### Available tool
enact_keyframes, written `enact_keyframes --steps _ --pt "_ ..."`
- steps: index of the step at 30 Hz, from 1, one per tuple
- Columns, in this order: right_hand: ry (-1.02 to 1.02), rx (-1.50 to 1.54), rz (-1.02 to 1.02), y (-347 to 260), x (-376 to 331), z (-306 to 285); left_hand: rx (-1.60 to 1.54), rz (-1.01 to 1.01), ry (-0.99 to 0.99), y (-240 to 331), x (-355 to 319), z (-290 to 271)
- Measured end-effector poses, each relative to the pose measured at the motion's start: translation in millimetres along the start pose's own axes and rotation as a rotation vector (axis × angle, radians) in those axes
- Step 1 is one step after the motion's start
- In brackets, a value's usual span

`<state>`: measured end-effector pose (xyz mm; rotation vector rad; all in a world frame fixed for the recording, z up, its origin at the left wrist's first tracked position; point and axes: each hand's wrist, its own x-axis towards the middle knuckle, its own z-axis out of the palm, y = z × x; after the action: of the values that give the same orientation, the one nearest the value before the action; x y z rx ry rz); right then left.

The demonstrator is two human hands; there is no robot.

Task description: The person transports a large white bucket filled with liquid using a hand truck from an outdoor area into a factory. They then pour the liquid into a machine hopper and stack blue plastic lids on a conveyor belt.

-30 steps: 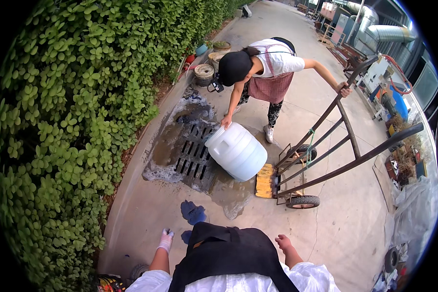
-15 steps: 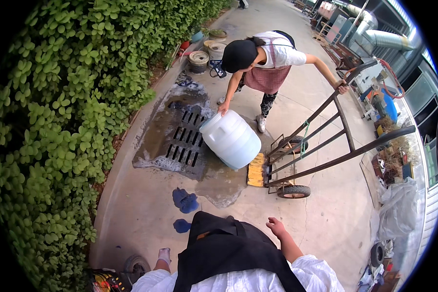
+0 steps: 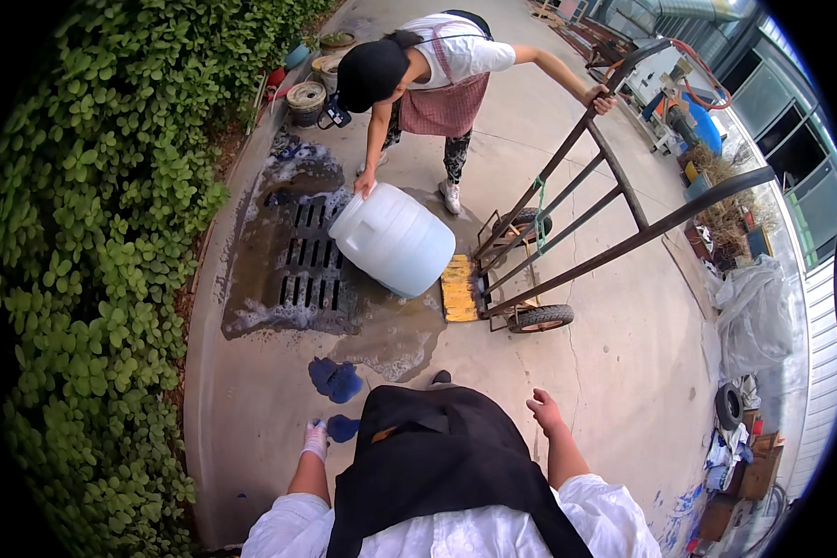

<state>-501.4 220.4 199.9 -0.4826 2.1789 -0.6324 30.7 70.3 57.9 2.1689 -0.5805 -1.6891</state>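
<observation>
My left hand [image 3: 315, 437], in a pale glove, hangs empty-looking by my side near a dark blue wet patch [image 3: 342, 428]; its fingers are too small to make out. Bare, my right hand [image 3: 544, 410] is held out over the concrete, fingers loosely bent and apart, with nothing in it. Ahead, a co-worker [image 3: 446, 93] bends over a large white plastic barrel [image 3: 395, 240], one hand on its rim. The barrel lies tilted beside a floor drain grate [image 3: 312, 251]. The co-worker's other hand holds a hand truck [image 3: 567, 195] by its handle; its yellow toe plate [image 3: 458, 288] is close to the barrel.
Soapy water wets the concrete [image 3: 288, 321] around the grate. A leafy hedge [image 3: 93, 279] lines the left side. Buckets [image 3: 306, 102] stand at the far left. Along the right are plastic sheeting [image 3: 755, 312], a tyre [image 3: 728, 406] and dry plants [image 3: 721, 219].
My view has shifted, so the barrel, co-worker and hand truck appear further left. My left hand has come forward beside my apron. The co-worker still holds the barrel and hand truck.
</observation>
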Motion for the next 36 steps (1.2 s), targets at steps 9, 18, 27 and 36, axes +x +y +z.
enact_keyframes --steps 9,18,27,36 --pt "0.965 0.622 -0.899 -275 95 -349 0.196 -0.062 0.116 35 -2 22" --pt "0.182 0.93 -1.187 -381 134 -475 0.155 -0.029 0.008 68 -48 133" --pt "-0.015 1.016 -1.23 -391 126 -470 0.324 0.08 -0.08 54 -94 236" --pt "-0.05 1.027 -1.224 -401 130 -461 0.262 0.19 0.005 34 -51 240"
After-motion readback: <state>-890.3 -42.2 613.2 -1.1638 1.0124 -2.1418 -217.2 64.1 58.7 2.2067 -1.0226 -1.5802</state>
